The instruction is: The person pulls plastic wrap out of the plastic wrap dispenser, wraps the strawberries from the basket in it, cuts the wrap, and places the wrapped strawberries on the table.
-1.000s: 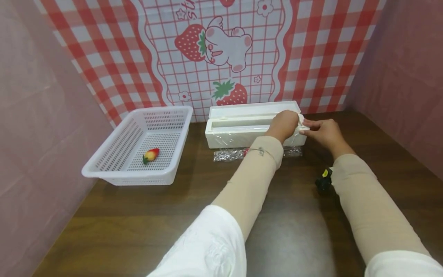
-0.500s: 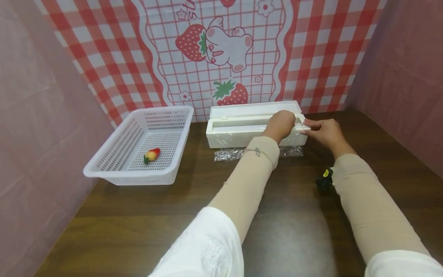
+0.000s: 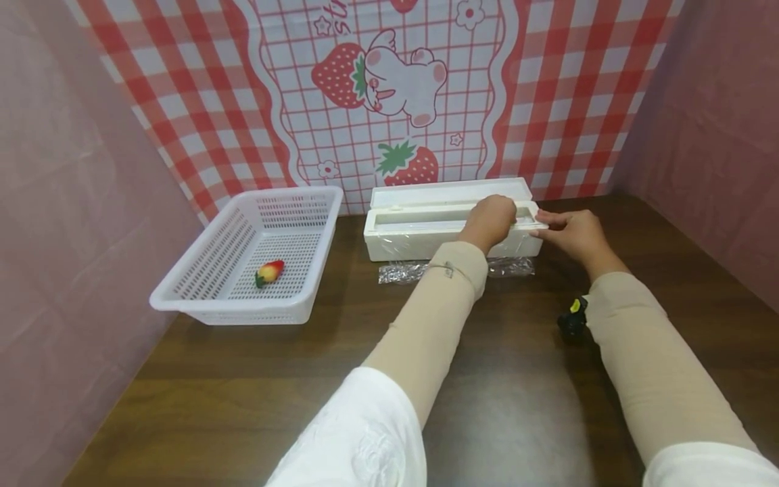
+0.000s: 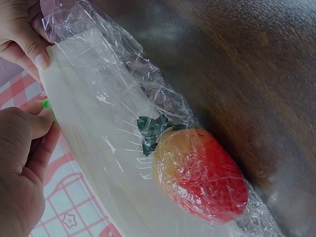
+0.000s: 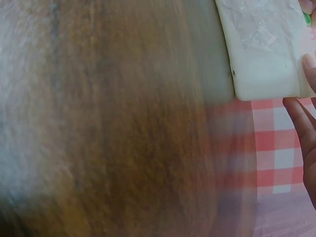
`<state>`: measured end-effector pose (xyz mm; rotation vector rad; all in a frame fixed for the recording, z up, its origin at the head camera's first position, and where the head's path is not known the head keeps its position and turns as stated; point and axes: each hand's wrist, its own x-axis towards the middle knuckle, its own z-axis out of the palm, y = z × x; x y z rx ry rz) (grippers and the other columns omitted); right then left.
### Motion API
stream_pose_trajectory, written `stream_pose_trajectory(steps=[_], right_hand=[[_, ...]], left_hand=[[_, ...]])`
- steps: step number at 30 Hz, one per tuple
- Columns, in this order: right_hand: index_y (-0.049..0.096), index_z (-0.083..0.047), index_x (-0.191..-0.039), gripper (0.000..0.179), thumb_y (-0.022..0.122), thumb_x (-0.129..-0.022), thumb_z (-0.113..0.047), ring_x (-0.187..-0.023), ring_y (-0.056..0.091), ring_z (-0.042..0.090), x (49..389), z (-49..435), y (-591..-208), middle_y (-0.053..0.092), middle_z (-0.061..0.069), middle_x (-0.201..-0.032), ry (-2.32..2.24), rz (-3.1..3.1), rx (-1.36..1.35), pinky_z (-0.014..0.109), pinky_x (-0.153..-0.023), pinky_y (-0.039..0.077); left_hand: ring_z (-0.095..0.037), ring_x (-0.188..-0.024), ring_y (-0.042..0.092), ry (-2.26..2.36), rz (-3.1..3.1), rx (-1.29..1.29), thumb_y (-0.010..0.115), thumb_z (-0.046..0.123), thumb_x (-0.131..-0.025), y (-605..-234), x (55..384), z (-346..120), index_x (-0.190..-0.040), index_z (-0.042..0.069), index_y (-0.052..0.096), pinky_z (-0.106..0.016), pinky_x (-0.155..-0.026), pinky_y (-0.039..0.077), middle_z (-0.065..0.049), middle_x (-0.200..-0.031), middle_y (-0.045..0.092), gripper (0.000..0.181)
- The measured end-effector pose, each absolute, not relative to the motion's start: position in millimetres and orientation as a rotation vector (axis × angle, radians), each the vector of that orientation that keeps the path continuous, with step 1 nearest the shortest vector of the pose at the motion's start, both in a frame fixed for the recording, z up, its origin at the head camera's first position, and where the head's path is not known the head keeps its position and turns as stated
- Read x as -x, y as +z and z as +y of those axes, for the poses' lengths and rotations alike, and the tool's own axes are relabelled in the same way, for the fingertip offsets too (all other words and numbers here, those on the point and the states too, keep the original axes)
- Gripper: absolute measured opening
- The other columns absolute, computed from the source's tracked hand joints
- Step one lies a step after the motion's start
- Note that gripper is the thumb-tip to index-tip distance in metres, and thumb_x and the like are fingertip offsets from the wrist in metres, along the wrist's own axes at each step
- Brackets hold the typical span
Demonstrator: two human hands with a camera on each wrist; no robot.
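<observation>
A long white cling film dispenser stands by the back cloth with its lid tipped back. My left hand is over its front edge, right of the middle; in the left wrist view its thumb and finger pinch a small green slide cutter. With thumb and fingers my right hand grips the dispenser's right end. Clear cling film hangs down the front onto the table. In the left wrist view a red and yellow fruit with green leaves lies under the film; my left arm hides it from the head view.
At the left stands a white perforated basket with another red and yellow fruit in it. A black device with a yellow mark is at my right sleeve. Checked cloth hangs behind, and pink cloth walls both sides.
My left hand has slid a little to the left along the dispenser's front edge. The right hand keeps its grip on the right end.
</observation>
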<state>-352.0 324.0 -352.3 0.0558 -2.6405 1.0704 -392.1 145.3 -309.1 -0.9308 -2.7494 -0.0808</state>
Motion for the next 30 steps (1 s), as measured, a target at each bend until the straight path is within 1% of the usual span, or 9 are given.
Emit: stream_pose_trajectory(steps=[5, 8, 10, 12, 14, 16, 20, 26, 30], right_hand=[[0.061, -0.003, -0.125, 0.048, 0.075, -0.086, -0.029, -0.101, 0.058, 0.031, 352, 324, -353, 0.061, 0.024, -0.119, 1.072, -2.638, -0.051, 0.007, -0.063, 0.038], [0.061, -0.004, -0.125, 0.048, 0.075, -0.086, -0.029, -0.1, 0.058, 0.031, 353, 324, -354, 0.062, 0.024, -0.119, 1.053, -2.639, -0.052, 0.012, -0.067, 0.041], [0.061, -0.003, -0.124, 0.048, 0.076, -0.086, -0.028, -0.103, 0.059, 0.032, 353, 325, -355, 0.062, 0.023, -0.118, 1.041, -2.633, -0.054, 0.021, -0.074, 0.047], [0.062, -0.002, -0.123, 0.047, 0.076, -0.085, -0.027, -0.108, 0.059, 0.035, 353, 325, -356, 0.062, 0.023, -0.117, 1.033, -2.624, -0.066, 0.034, -0.084, 0.05], [0.062, -0.001, -0.122, 0.047, 0.077, -0.085, -0.025, -0.112, 0.058, 0.038, 354, 325, -356, 0.062, 0.022, -0.116, 1.025, -2.615, -0.083, 0.046, -0.091, 0.048], [0.062, 0.0, -0.122, 0.046, 0.077, -0.085, -0.024, -0.115, 0.056, 0.04, 355, 325, -356, 0.062, 0.022, -0.115, 1.019, -2.612, -0.095, 0.052, -0.094, 0.045], [0.061, 0.0, -0.122, 0.047, 0.077, -0.085, -0.024, -0.117, 0.055, 0.041, 355, 325, -356, 0.061, 0.022, -0.116, 1.034, -2.625, -0.084, 0.053, -0.097, 0.043], [0.061, -0.001, -0.123, 0.047, 0.076, -0.086, -0.025, -0.114, 0.056, 0.041, 355, 325, -355, 0.061, 0.023, -0.117, 1.033, -2.632, -0.074, 0.053, -0.095, 0.044], [0.061, -0.001, -0.124, 0.048, 0.076, -0.086, -0.026, -0.116, 0.055, 0.042, 354, 325, -353, 0.061, 0.023, -0.117, 1.024, -2.634, -0.081, 0.054, -0.096, 0.044]], left_hand=[[-0.015, -0.096, 0.064, -0.101, -2.737, 0.935, 0.06, 0.021, -0.095, -311, 392, 141, -0.095, 0.014, 0.072, -0.024, -0.087, 0.05, 0.001, -0.101, 0.071, 0.013], [-0.015, -0.095, 0.064, -0.118, -2.734, 0.942, 0.06, 0.019, -0.094, -312, 392, 138, -0.094, 0.013, 0.071, -0.025, -0.085, 0.05, 0.0, -0.099, 0.07, 0.012], [-0.015, -0.094, 0.064, -0.132, -2.736, 0.949, 0.06, 0.018, -0.093, -313, 392, 137, -0.094, 0.013, 0.071, -0.025, -0.085, 0.05, 0.0, -0.099, 0.07, 0.012], [-0.015, -0.095, 0.064, -0.137, -2.738, 0.951, 0.061, 0.018, -0.093, -312, 392, 136, -0.094, 0.014, 0.071, -0.024, -0.086, 0.049, 0.001, -0.099, 0.07, 0.011], [-0.014, -0.097, 0.064, -0.115, -2.735, 0.949, 0.062, 0.019, -0.093, -312, 393, 135, -0.096, 0.015, 0.073, -0.023, -0.089, 0.048, 0.002, -0.101, 0.071, 0.012], [-0.014, -0.1, 0.064, -0.088, -2.729, 0.95, 0.063, 0.02, -0.094, -312, 394, 134, -0.098, 0.016, 0.074, -0.023, -0.091, 0.048, 0.003, -0.103, 0.071, 0.013], [-0.014, -0.101, 0.064, -0.06, -2.723, 0.961, 0.064, 0.02, -0.093, -314, 396, 133, -0.099, 0.017, 0.075, -0.023, -0.091, 0.048, 0.003, -0.105, 0.071, 0.013], [-0.014, -0.099, 0.064, -0.103, -2.741, 0.944, 0.065, 0.019, -0.092, -313, 397, 132, -0.097, 0.017, 0.075, -0.023, -0.089, 0.049, 0.003, -0.102, 0.071, 0.011], [-0.014, -0.099, 0.064, -0.136, -2.755, 0.931, 0.064, 0.02, -0.093, -312, 398, 130, -0.098, 0.016, 0.074, -0.022, -0.089, 0.049, 0.003, -0.103, 0.071, 0.012]])
